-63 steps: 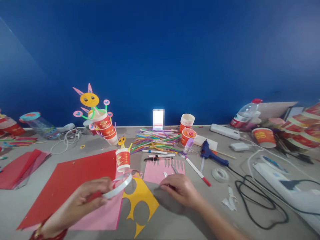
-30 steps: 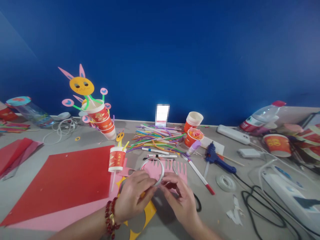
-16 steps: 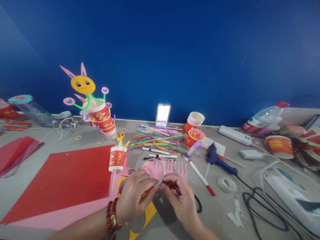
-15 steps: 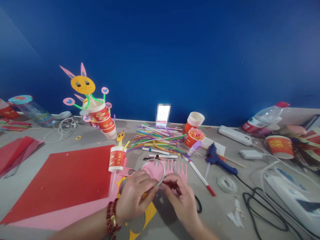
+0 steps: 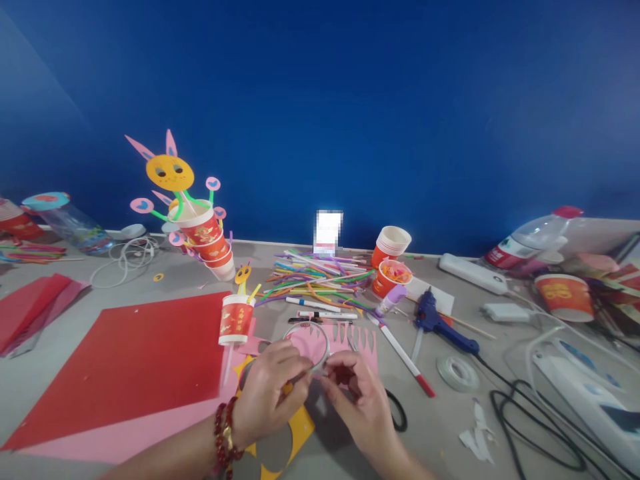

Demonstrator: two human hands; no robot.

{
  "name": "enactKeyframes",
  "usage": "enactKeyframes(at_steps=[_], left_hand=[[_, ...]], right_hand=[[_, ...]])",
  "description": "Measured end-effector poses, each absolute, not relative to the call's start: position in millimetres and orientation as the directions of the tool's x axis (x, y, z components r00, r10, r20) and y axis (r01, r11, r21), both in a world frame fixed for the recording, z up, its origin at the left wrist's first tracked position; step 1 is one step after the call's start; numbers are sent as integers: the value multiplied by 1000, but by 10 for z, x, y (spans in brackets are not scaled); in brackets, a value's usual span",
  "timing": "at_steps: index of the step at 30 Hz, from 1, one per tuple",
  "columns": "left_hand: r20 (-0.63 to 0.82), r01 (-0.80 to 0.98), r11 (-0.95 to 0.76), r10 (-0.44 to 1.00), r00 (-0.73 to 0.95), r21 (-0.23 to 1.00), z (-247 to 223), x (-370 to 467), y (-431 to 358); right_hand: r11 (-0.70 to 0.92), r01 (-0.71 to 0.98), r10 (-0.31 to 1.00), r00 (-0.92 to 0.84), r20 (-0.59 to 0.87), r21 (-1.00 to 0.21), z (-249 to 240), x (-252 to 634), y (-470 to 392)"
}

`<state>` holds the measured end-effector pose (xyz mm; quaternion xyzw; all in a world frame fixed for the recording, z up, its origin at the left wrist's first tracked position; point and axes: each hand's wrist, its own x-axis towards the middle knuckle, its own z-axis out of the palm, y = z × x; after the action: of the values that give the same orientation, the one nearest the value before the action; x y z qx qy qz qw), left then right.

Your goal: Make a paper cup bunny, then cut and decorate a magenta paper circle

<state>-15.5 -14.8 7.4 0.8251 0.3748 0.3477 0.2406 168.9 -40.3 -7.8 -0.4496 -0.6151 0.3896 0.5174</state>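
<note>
Between my hands a thin pale ring (image 5: pixel 329 347) stands tilted, with pink paper showing through it; its material is hard to make out. My left hand (image 5: pixel 275 383) pinches the ring's lower edge between thumb and fingers. Close by on the right, my right hand (image 5: pixel 360 393) has thumb and fingertips together at the same lower edge. Under the hands lie a pink paper sheet (image 5: pixel 370 343) with cut-out notches and yellow paper scraps (image 5: pixel 303 430) with round holes. Black-handled scissors (image 5: pixel 399 410) lie partly hidden beneath my right hand.
A red sheet (image 5: pixel 160 360) and a small decorated paper cup (image 5: pixel 237 320) stand left, before a stacked-cup figure (image 5: pixel 205 233). Behind are pens and pipe cleaners (image 5: pixel 320 273). To the right lie a blue glue gun (image 5: pixel 440 323), a tape roll (image 5: pixel 457 373) and a black cord (image 5: pixel 530 433).
The view has shifted slightly. My fingers have moved a little at the ring's lower edge, and both hands stay at it.
</note>
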Motion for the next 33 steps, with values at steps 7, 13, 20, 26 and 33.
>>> enactKeyframes(at_steps=[7,13,20,26,33], left_hand=[[386,451,-604,783,487,657,80,-140,-135],[381,432,-578,801,461,692,125,-108,-146],[332,331,-448,875,352,830,125,-34,-173],[307,321,-318,948,86,892,38,-189,-42],[441,568,-571,820,365,592,-59,-164,-130]], right_hand=[[344,208,938,-119,326,-915,-56,1719,-364],[365,228,930,-133,342,-903,-79,1728,-373],[462,302,887,-169,430,-834,-55,1725,-441],[328,275,932,60,356,-904,34,1982,-239],[269,437,963,-143,229,-858,48,2166,36]])
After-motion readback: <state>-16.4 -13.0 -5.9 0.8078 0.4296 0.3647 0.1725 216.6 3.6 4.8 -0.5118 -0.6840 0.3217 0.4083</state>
